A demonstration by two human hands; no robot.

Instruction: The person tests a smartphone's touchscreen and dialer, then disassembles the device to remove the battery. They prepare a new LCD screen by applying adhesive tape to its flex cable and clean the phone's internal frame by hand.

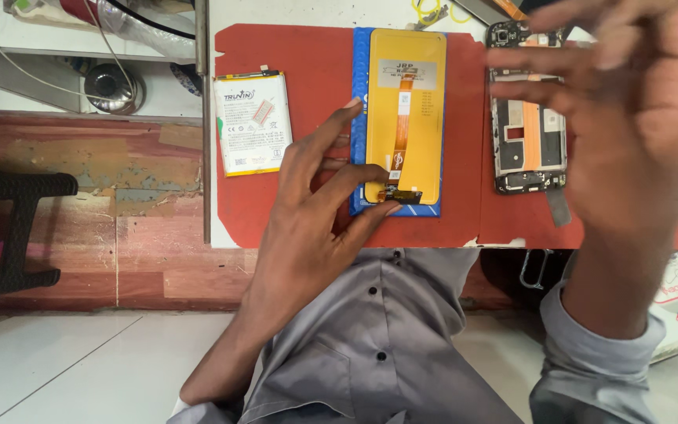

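Two hands work over a red mat [308, 71] on a white bench. The left hand [319, 212] rests on the mat's centre, fingers spread and loosely curled, not gripping anything. Its thumb and a fingertip [376, 171] pinch in around the small dark connector [403, 194] at the bottom end of the flex cable on a replacement phone screen [406, 118]. That screen lies back-side up, yellow-orange backing w/ an orange flex ribbon down the middle, and sits on a blue sheet [360, 102] that shows along its left edge and at the bottom. The screen is approx mid-mat, long axis running away from the person.

The right hand [637, 118] is raised close to the camera, blurred, fingers open and splayed, holding nothing. It hovers above and partly hides a stripped phone frame [527, 133], which lies just right of the screen, apart from it, w/ boards and an orange strip visible inside.

Left of the screen, well apart, a flat white phone battery [253, 122] lies slightly tilted on the mat near its left edge.

Beyond the bench's left side a lower shelf carries a round metal object [113, 86] and cables. A dark stool [17, 228] stands on the reddish floor at far left. The person wears a grey buttoned shirt [378, 330].
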